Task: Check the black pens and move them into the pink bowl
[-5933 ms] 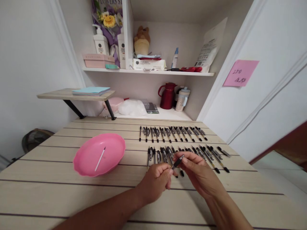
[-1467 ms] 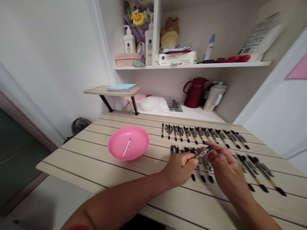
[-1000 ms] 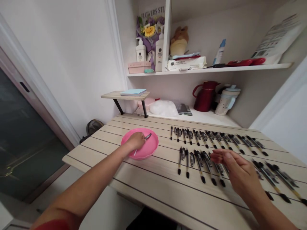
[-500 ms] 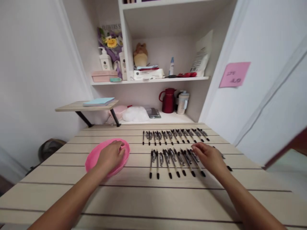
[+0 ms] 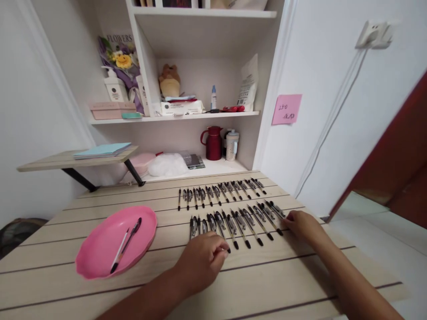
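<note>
Two rows of black pens lie on the wooden table: a back row [image 5: 220, 193] and a front row [image 5: 233, 220]. My left hand [image 5: 202, 262] rests curled on the table just in front of the front row's left part, with nothing visible in its fingers. My right hand [image 5: 302, 224] is at the right end of the front row, fingertips closed together on the rightmost pen [image 5: 276, 210]. A pink bowl [image 5: 96, 255] stands at the left and holds a black pen [image 5: 130, 234] and a thin white refill [image 5: 120, 248].
A small raised shelf with a blue notebook [image 5: 102, 150] stands at the back left. The alcove behind the table holds a red jug [image 5: 212, 143], a cup [image 5: 231, 145] and a white bag [image 5: 167, 164]. The table's right edge drops to the floor by a red door [image 5: 393, 164].
My left hand left the pink bowl, where a black pen now lies, and came back in front of the pens. My right hand slid right to the front row's end. The view swung right.
</note>
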`<action>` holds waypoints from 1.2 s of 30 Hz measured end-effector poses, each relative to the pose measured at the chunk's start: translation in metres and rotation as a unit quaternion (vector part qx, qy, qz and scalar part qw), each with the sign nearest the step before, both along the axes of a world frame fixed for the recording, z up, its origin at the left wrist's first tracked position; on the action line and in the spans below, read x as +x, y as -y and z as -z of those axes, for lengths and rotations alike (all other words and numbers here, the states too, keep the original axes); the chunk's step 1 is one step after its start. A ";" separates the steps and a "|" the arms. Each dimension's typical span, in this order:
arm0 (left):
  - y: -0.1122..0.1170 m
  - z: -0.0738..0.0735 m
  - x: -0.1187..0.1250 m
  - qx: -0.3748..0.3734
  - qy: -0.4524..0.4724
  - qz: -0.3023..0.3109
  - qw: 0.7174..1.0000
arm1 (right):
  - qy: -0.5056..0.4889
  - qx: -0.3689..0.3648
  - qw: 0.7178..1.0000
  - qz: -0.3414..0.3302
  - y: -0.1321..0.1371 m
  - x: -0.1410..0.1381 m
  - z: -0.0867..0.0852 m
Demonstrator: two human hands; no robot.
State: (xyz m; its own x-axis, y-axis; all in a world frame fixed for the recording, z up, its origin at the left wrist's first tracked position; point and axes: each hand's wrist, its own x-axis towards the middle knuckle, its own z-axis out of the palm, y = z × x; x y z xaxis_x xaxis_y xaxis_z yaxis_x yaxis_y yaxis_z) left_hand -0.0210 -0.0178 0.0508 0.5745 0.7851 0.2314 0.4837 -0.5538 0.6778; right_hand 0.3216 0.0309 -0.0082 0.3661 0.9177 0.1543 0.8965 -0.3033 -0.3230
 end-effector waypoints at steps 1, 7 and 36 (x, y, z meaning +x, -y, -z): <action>-0.001 0.001 0.002 -0.019 0.012 0.002 1.000 | -0.015 0.021 1.000 -0.001 0.002 -0.005 -0.004; -0.012 0.008 0.025 -0.294 0.232 -0.032 0.927 | -0.393 0.095 0.894 -0.191 0.035 -0.093 -0.031; 0.004 0.035 0.023 -0.499 0.312 0.000 0.809 | -0.044 0.052 0.996 0.052 -0.001 -0.003 0.005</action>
State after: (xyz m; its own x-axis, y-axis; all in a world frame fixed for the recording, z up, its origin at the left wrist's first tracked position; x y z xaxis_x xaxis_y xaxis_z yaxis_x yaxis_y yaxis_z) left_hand 0.0017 -0.0221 0.0161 0.5910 0.7594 -0.2721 -0.1246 0.4192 0.8993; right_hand 0.3185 0.0319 -0.0128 0.4752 0.8547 0.2089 0.8286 -0.3549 -0.4330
